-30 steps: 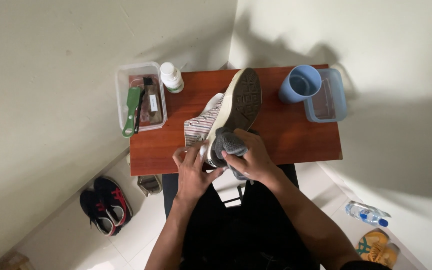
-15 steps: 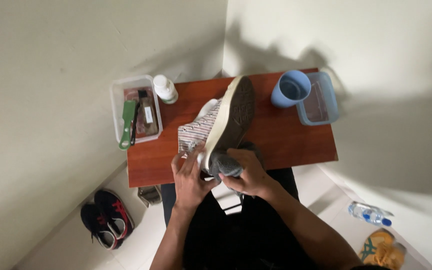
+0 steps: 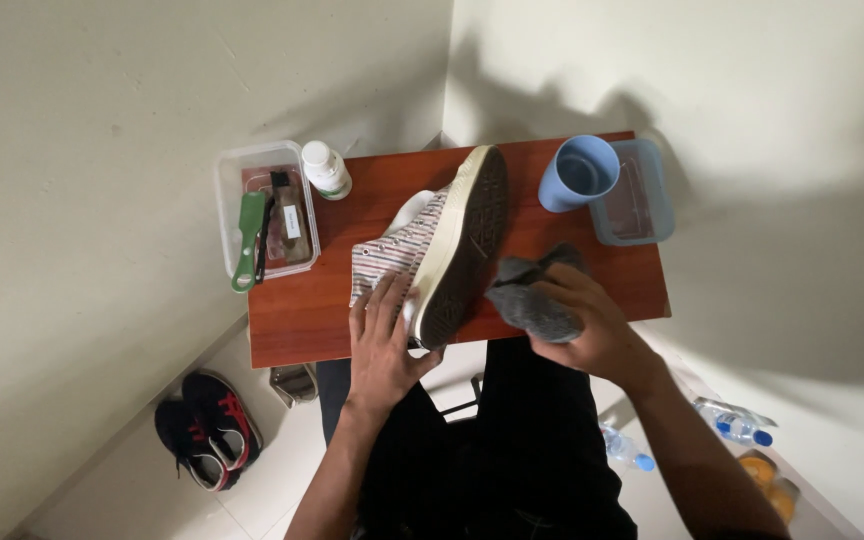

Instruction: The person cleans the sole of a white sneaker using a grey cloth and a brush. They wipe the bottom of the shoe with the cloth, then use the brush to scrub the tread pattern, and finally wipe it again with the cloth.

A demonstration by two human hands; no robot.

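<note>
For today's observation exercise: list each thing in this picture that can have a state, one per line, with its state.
Striped shoe: on its side on the table, sole facing right.
Left hand: grip on the shoe's heel end.
Right hand: closed on the grey cloth, apart from the shoe.
Blue cup: upright, open.
White bottle: upright, capped.
Clear box: lidless, green brush across its rim.

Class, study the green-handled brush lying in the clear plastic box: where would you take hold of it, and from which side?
Grip the green-handled brush by its long handle, coming from above. It lies flat along the left wall of the open-topped clear plastic box, and its lower end pokes over the near rim, so the fingers could close across that free end without touching the other items inside.
</note>
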